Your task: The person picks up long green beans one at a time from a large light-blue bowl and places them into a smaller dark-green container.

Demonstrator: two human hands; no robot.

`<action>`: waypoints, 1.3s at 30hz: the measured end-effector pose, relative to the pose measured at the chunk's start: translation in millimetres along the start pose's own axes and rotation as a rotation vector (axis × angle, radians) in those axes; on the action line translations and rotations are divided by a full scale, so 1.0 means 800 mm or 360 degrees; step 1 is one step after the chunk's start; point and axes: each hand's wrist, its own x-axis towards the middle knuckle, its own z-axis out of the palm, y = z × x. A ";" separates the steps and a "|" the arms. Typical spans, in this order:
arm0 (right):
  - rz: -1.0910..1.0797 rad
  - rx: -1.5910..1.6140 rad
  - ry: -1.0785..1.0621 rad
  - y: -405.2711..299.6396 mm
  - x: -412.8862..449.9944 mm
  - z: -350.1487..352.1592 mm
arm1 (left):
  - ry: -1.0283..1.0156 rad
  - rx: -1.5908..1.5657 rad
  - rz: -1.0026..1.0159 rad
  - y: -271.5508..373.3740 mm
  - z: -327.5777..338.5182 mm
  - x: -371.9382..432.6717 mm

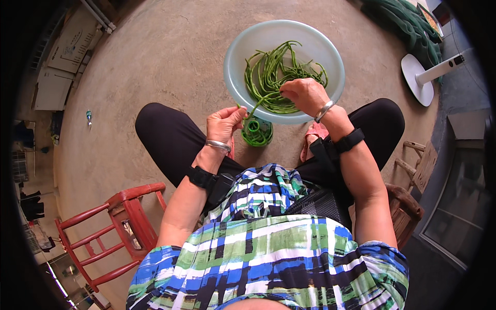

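Note:
A long green bean (260, 103) stretches between my two hands. My left hand (224, 123) pinches its near end between thumb and fingers, and a short green tip shows above the fingertips. My right hand (306, 97) grips the bean farther along, over the near right part of a pale blue plastic basin (237, 50). Inside the basin lies a loose heap of long green beans (267, 73). Between my feet, below the left hand, stands a green translucent plastic bottle (267, 135) with green pieces in it. Its round mouth faces up.
A red wooden chair (133, 232) lies to my left, and a wooden stool (420, 166) is at right. A white pedestal-like object (416, 79) and dark green netting (410, 27) are at upper right. White boxes (71, 50) line the left side. A small wrapper (89, 117) lies on the concrete floor.

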 end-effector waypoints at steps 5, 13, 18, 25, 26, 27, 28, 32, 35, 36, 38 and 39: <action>0.0018 0.0066 -0.0039 -0.005 -0.001 -0.006 | 0.0121 0.0351 0.0132 -0.022 0.006 -0.003; -0.0016 0.0101 -0.0015 0.000 -0.001 -0.002 | 0.0106 0.0500 0.0354 -0.019 0.014 -0.008; -0.0017 0.0079 -0.0001 0.003 -0.002 -0.003 | 0.0139 0.0450 0.0462 -0.021 0.015 -0.002; -0.0018 0.0089 -0.0034 0.003 -0.002 -0.002 | 0.0080 0.0443 0.0455 -0.033 0.003 0.005; -0.0019 0.0090 -0.0037 0.003 -0.002 -0.002 | 0.0079 0.0431 0.0474 -0.036 0.000 0.006; -0.0025 0.0082 -0.0029 0.004 -0.002 -0.003 | 0.0077 0.0421 0.0493 -0.038 -0.002 0.007; -0.0030 0.0075 -0.0021 0.004 -0.002 -0.003 | 0.0078 0.0422 0.0491 -0.040 -0.003 0.008; -0.0043 0.0065 -0.0027 0.002 -0.002 -0.006 | 0.0089 0.0710 0.0591 -0.047 -0.006 0.007; -0.0038 0.0082 -0.0035 0.000 -0.002 -0.010 | 0.0114 0.0963 0.0653 -0.045 -0.004 0.003; -0.0026 0.0085 -0.0066 -0.003 -0.003 -0.012 | 0.0068 0.1205 0.0754 -0.040 -0.003 0.000; -0.0013 0.0089 -0.0097 -0.003 -0.003 -0.013 | 0.0020 0.1448 0.0854 -0.040 -0.004 0.000; -0.0023 0.0091 -0.0090 -0.002 -0.004 -0.013 | 0.0027 0.1398 0.0889 -0.043 -0.005 0.001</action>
